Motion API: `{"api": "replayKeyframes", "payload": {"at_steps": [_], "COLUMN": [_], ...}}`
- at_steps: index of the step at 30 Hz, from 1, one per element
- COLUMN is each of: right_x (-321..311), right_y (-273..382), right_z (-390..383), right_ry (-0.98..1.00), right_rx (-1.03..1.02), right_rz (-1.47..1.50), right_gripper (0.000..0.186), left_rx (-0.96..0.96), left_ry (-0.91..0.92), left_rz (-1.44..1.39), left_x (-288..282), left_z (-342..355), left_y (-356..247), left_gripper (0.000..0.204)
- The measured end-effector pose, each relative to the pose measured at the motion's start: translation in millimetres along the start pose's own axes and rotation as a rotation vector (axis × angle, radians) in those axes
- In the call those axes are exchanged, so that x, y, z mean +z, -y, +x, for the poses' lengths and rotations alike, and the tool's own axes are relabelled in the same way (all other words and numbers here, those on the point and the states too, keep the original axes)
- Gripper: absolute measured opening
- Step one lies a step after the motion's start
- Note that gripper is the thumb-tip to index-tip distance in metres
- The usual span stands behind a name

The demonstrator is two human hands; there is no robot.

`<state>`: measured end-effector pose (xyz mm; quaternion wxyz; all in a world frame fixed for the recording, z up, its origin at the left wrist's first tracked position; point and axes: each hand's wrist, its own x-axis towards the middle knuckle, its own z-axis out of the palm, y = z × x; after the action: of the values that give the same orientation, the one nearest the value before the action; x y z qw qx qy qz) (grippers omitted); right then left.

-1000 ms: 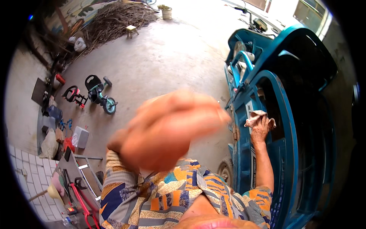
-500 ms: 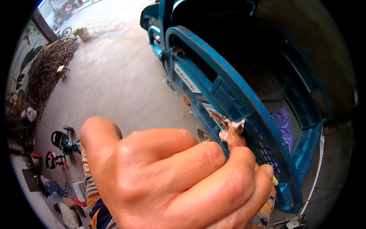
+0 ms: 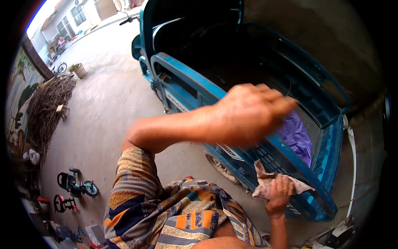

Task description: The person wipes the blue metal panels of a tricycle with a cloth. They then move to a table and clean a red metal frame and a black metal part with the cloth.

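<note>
My left hand (image 3: 248, 114) is raised close in front of the camera, blurred, fingers together and pointing right, holding nothing that I can see. My right hand (image 3: 280, 195) presses a crumpled pinkish-white rag (image 3: 265, 180) against the outer side rail of a blue cargo tricycle (image 3: 190, 89). The hand grips the rag low on the blue side panel, near the rear corner. A purple plastic sheet (image 3: 296, 137) lies inside the cargo bed just beyond the rail.
Concrete yard floor (image 3: 103, 112) spreads to the left. A pile of dry branches (image 3: 47, 108) lies at far left, with a pot beside it. Small children's ride-on toys (image 3: 76, 186) stand at lower left. The tricycle's rear wheel (image 3: 222, 166) is near my body.
The view has swung toward the tricycle's cargo bed. My left hand moved away from the lens and to the right. My right hand with the rag slid along the rail toward the rear corner.
</note>
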<state>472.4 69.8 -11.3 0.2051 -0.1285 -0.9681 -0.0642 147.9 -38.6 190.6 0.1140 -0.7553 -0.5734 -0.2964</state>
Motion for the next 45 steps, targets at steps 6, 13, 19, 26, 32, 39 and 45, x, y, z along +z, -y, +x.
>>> {"api": "replayKeyframes", "payload": {"at_steps": [6, 13, 19, 26, 32, 39, 45], "right_x": [-41, -31, 5, 41, 36, -18, -36], "right_y": [-16, -26, 21, 73, 42, -37, -123], "right_z": [57, 99, 191, 264, 217, 80, -2], "right_ry": [-0.349, -0.241, -0.201, -0.306, -0.188, -0.272, -0.207], "right_rx": [0.354, 0.58, 0.559, 0.49, 0.689, 0.909, 1.009], "right_rz": [-0.163, -0.042, 0.024, 0.075, 0.015, -0.334, -0.316], "right_gripper": [0.045, 0.028, 0.017, 0.014, 0.028, 0.026, 0.023], "left_rx": [-0.521, -0.519, -0.378, -0.279, -0.282, -0.357, -0.387], "left_ry": [0.114, -0.017, -0.224, -0.161, -0.033, -0.075, -0.097], "left_rz": [0.27, 0.189, 0.233, 0.262, 0.403, 0.28, -0.009], "left_x": [56, 77, 79, 89, 95, 99, 114], "left_z": [-47, -89, -97, -93, -111, -105, -41], "left_y": [147, 162, 172, 173, 194, 204, 89], "left_gripper": [0.034, 0.039, 0.025, 0.018, 0.027, 0.032, 0.032]}}
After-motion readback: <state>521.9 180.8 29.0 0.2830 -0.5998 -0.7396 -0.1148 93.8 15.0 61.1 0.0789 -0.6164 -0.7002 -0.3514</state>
